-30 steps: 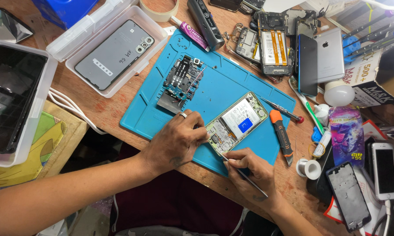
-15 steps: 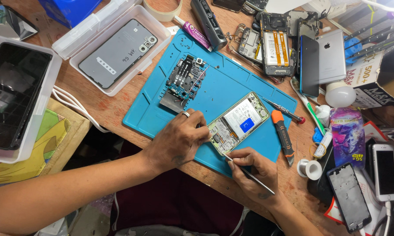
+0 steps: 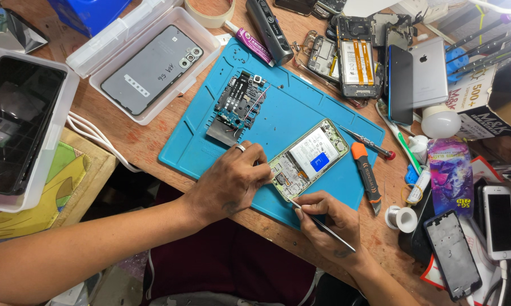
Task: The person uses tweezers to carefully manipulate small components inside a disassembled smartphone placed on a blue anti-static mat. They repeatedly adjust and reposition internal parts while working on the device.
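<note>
An opened phone with a pale green frame lies diagonally on the blue work mat, its white battery and circuit parts exposed. My left hand, a ring on one finger, rests on the mat and steadies the phone's lower left end with its fingertips. My right hand grips thin metal tweezers, their tip touching the phone's bottom edge. A removed circuit board assembly lies on the mat's upper part.
A white tray holds a grey phone back cover. A second tray at left holds a dark screen. An orange-handled knife, a small screwdriver, several phones and phone parts, glue tube and solder spool crowd the right side.
The view has shifted slightly. My right hand has turned the tweezers so their tip now meets the phone's bottom edge. My left hand stays on the phone.
</note>
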